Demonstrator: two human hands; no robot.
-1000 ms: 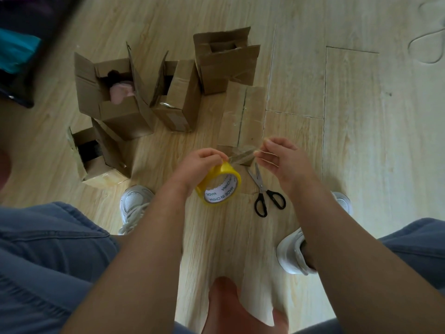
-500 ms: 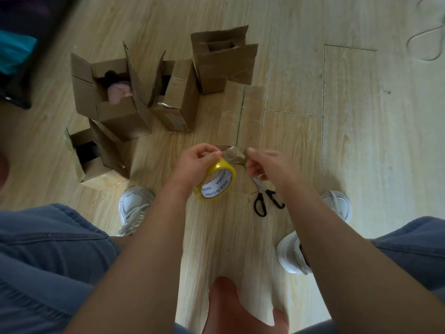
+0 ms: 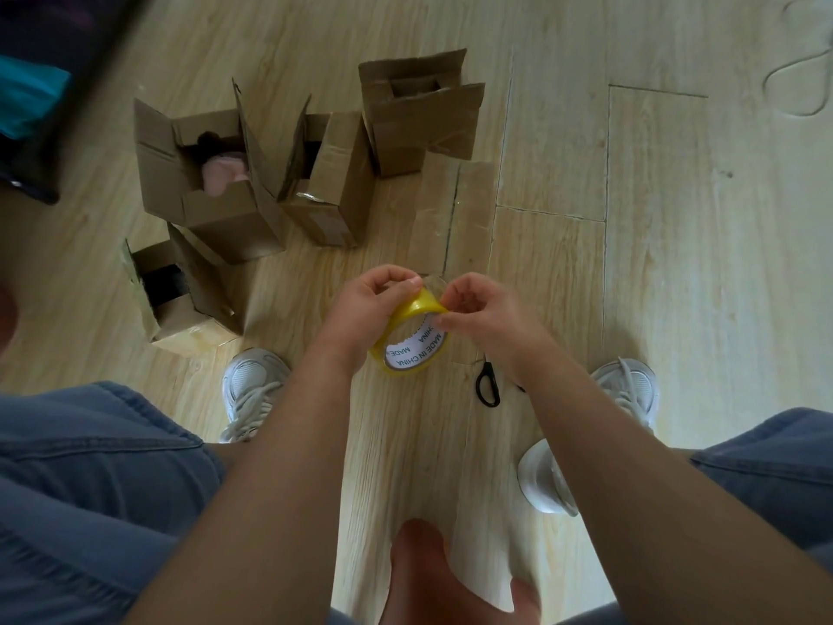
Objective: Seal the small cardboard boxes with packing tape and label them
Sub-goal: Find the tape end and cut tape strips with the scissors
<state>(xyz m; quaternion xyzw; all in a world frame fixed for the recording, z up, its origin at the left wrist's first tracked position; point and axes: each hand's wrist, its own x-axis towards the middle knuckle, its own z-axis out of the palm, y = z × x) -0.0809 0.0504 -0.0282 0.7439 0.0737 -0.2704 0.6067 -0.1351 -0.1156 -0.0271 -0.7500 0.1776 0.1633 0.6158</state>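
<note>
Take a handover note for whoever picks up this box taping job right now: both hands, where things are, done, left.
Left grip holds the yellow tape roll above the floor.
Right grip pinches the tape end at the roll's top.
Scissors lie on the floor under the right wrist.
Closed-flap box sits just beyond the hands; four open boxes stand left of and behind it.
Done: that box's flaps folded shut; seam tape unclear.
Left: tape all boxes, cut, label; no labels visible.
</note>
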